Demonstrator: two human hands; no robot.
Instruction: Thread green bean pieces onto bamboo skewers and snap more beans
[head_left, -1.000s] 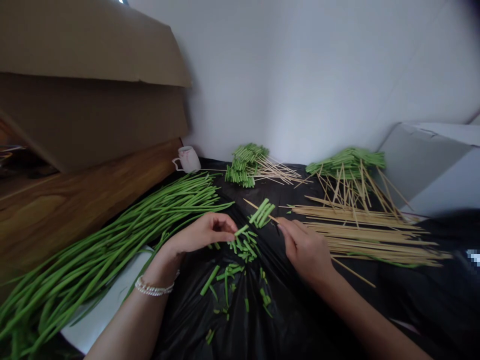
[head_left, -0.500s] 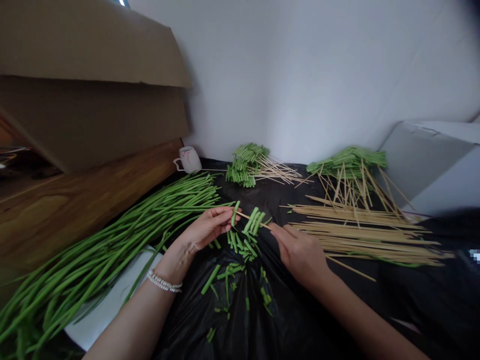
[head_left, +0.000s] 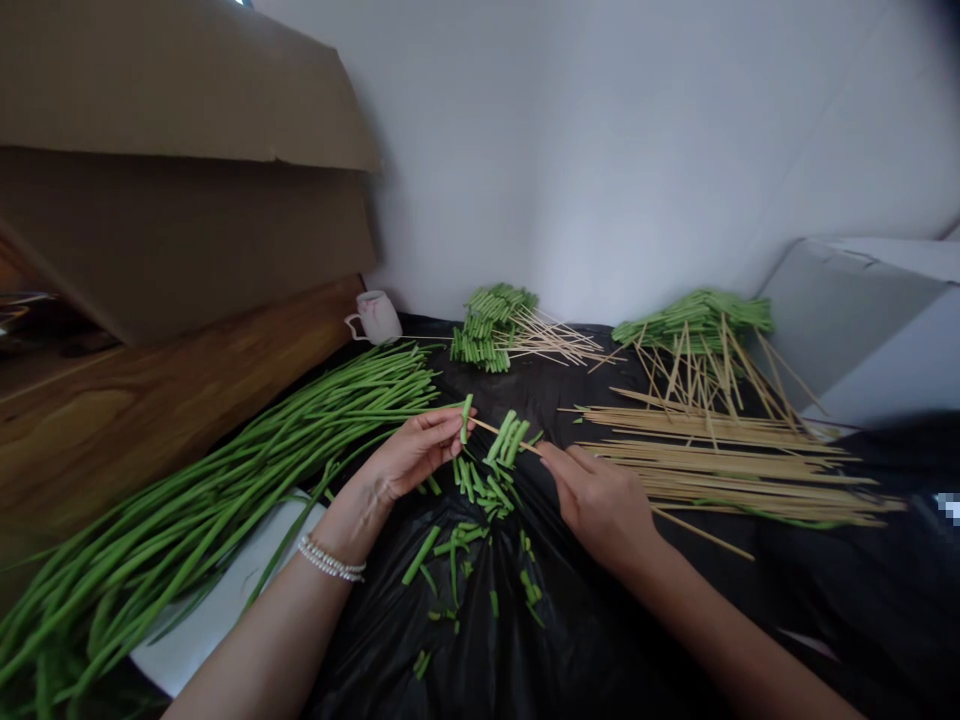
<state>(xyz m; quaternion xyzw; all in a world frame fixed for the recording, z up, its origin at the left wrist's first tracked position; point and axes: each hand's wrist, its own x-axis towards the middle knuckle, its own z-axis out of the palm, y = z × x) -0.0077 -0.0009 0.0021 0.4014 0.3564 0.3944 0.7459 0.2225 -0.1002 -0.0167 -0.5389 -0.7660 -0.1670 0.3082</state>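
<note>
My left hand (head_left: 426,448) pinches a short cut piece of long bean (head_left: 466,418) upright between thumb and fingers. The tip of a bamboo skewer (head_left: 484,427) meets this piece; whether it goes through is hard to see. My right hand (head_left: 600,500) is closed around the skewer's other end. Several bean pieces (head_left: 508,438) are threaded side by side on the skewer, close to my right fingers. Below the hands, loose cut pieces (head_left: 480,485) lie on a black plastic sheet (head_left: 480,660).
Whole long beans (head_left: 247,470) lie at left, partly over a white board (head_left: 225,600). Bare skewers (head_left: 735,470) lie at right. Loaded skewers form two piles (head_left: 484,330) (head_left: 697,315) by the wall. A mug (head_left: 377,318), cardboard box (head_left: 187,220) and white box (head_left: 862,310) stand around.
My left hand and the pinched bean piece have shifted slightly up and left. My right hand keeps its hold on the skewer, almost unmoved, and the threaded pieces stay in place.
</note>
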